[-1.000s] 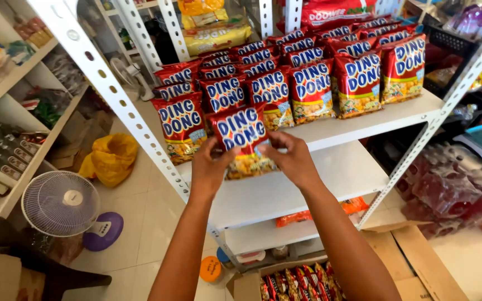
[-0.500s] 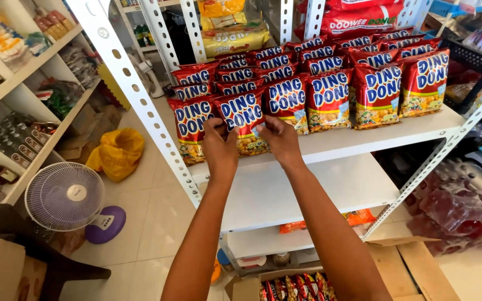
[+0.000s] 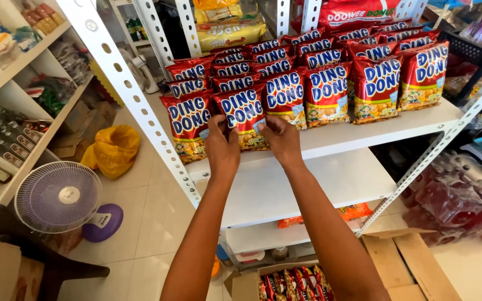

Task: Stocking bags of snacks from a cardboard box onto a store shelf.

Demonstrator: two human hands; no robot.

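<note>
A red snack packet with blue lettering point(image 3: 242, 114) stands in the front row on the white metal shelf point(image 3: 375, 129), second from the left. My left hand point(image 3: 221, 147) grips its lower left side and my right hand point(image 3: 282, 138) grips its lower right side. Several more of the same red packets point(image 3: 330, 83) stand in rows behind and to the right of it. One packet point(image 3: 188, 125) stands just left of it, against the slotted upright post point(image 3: 135, 106).
An open cardboard box point(image 3: 291, 281) with more red packets sits on the floor below. A white floor fan point(image 3: 58, 196) and a yellow bag point(image 3: 112, 150) are at left. Wooden shelves of goods point(image 3: 12, 72) line the left. Red wrapped packs point(image 3: 453, 200) lie at right.
Both hands carried the packet up from in front of the shelf into the front row, then settled it upright beside the leftmost packet.
</note>
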